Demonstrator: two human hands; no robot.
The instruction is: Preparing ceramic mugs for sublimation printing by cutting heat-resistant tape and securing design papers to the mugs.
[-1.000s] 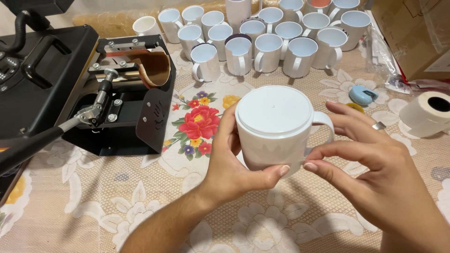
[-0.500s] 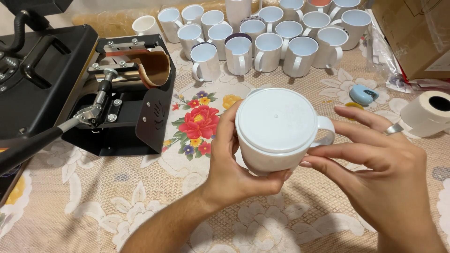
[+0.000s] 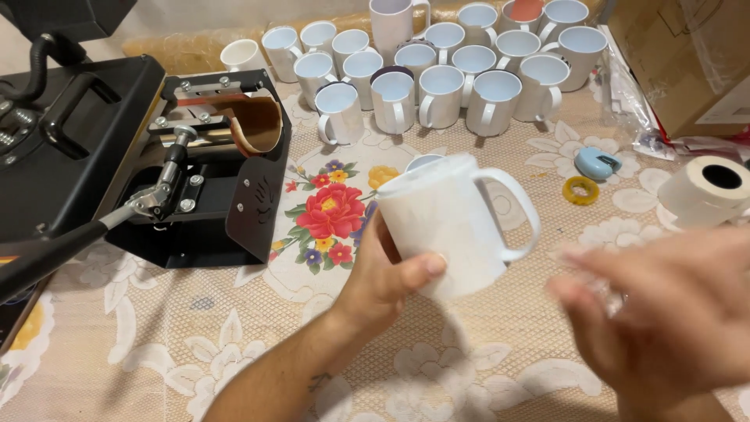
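Head view: the left hand (image 3: 387, 277) grips a white mug (image 3: 453, 223) around its lower body, thumb on the near side and fingers wrapped behind, and holds it up above the middle of the table (image 3: 156, 352), clear of the lace cloth. The mug is tilted: its long axis leans up and away to the left, so the mouth points toward the far left and the base toward the near right. Its handle sticks out to the right, on the side facing the right hand (image 3: 664, 312).

The right hand is blurred, low toward the near right corner of the table, just beside the mug but not touching it. Its fingers look spread and it seems to hold nothing, though the blur makes that hard to tell for sure. So the mug lies up and to the left of the right hand, with only the left hand on it.

Along the left edge sits a black mug press (image 3: 117, 164) with its curved brown heating pad (image 3: 254, 123) open toward the right. A cluster of white mugs (image 3: 437, 70) stands along the far edge. Toward the right edge lie a small blue tape dispenser (image 3: 598, 162), a yellow ring (image 3: 580, 190), a white tape roll (image 3: 707, 191), and a cardboard box (image 3: 687, 55) at the far right corner.
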